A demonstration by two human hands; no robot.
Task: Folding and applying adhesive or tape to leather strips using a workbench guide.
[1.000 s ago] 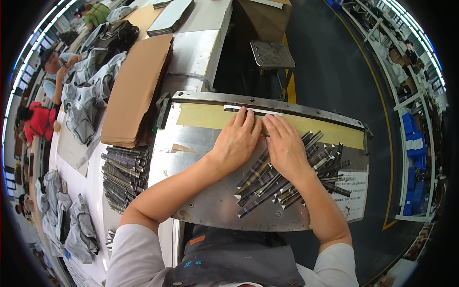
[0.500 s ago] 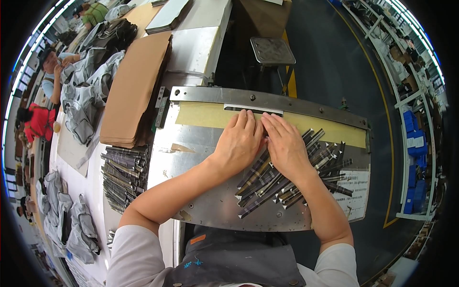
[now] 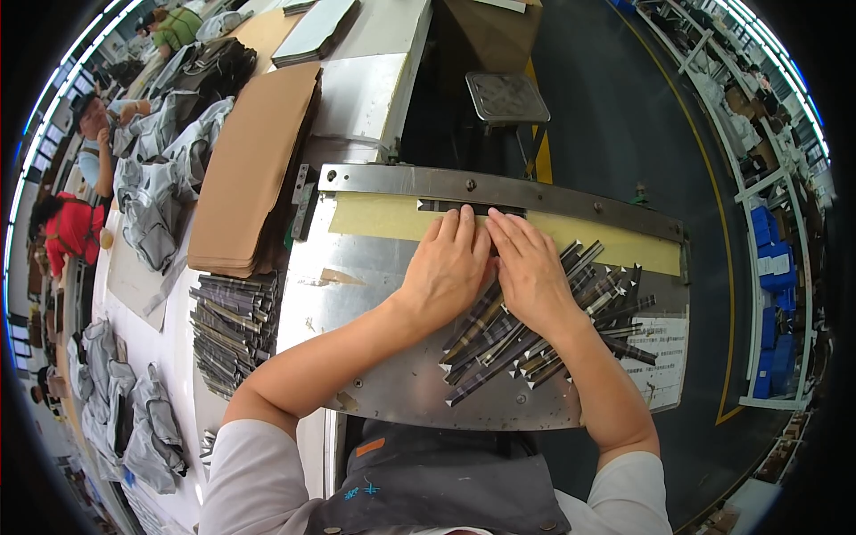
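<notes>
**Covered, cropped or too small to tell**

At upper centre, the fingertips (image 3: 465, 214) of the left hand (image 3: 446, 265) and right hand (image 3: 533, 281) cover part of the lower edge of the strip (image 3: 432, 205); whether its upper edge runs beneath the bar (image 3: 392, 181) cannot be told. What lies under both hands is out of sight. Right of centre, the right forearm (image 3: 611, 397) hides part of the pile (image 3: 489, 351), which overlaps a sheet (image 3: 664, 370) with print too small to read. The frame crops the box (image 3: 490, 40) above and the apron (image 3: 437, 490) below.
</notes>
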